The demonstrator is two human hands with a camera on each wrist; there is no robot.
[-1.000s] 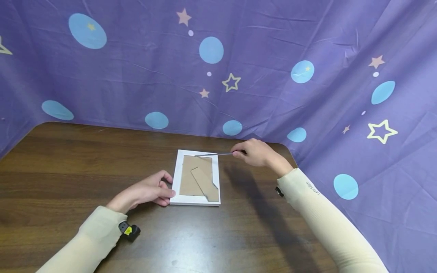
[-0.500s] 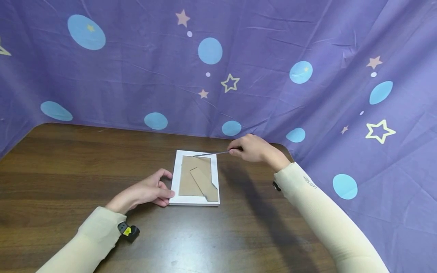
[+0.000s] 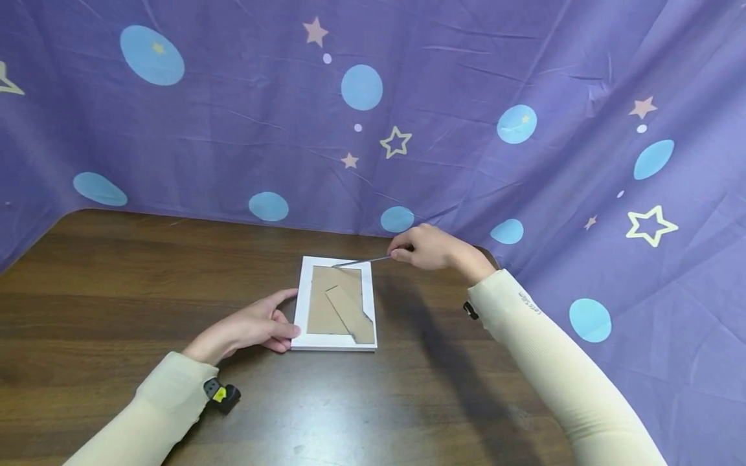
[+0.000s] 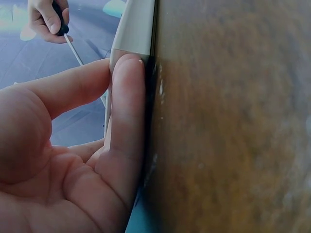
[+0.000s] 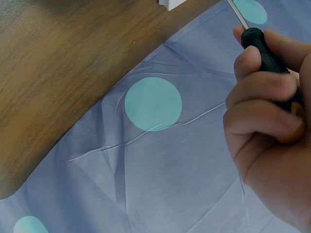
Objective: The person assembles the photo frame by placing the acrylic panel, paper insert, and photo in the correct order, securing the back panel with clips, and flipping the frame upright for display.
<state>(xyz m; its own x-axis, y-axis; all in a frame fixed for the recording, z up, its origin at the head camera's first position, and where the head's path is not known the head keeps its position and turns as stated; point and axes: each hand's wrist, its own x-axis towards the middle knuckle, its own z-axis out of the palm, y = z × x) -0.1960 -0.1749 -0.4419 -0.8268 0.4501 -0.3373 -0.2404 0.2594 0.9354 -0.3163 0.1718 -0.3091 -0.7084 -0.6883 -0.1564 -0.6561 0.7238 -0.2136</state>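
A white picture frame (image 3: 366,291) lies back side up, showing its brown backing board (image 3: 322,310) and a slanted easel leg (image 3: 351,317). My left hand (image 3: 259,323) holds the near left corner, thumb on the top face and other fingers at the side. In the left wrist view a finger (image 4: 127,107) lies along the frame's edge (image 4: 133,29). My right hand (image 3: 428,248) grips a screwdriver (image 5: 262,51) by its black and yellow handle. The thin shaft (image 3: 367,260) slopes down left, its tip at the board's far edge; whether it is under the edge I cannot tell.
The brown wooden table (image 3: 146,291) carries the frame near its far side. Behind and to the right hangs a purple cloth (image 3: 233,116) with blue dots and stars. A dark wrist strap (image 3: 223,393) sits on the left sleeve.
My right hand has risen slightly, so the screwdriver slopes more steeply while its tip stays at the same edge. My left index finger has straightened along the frame's side; the frame stays put.
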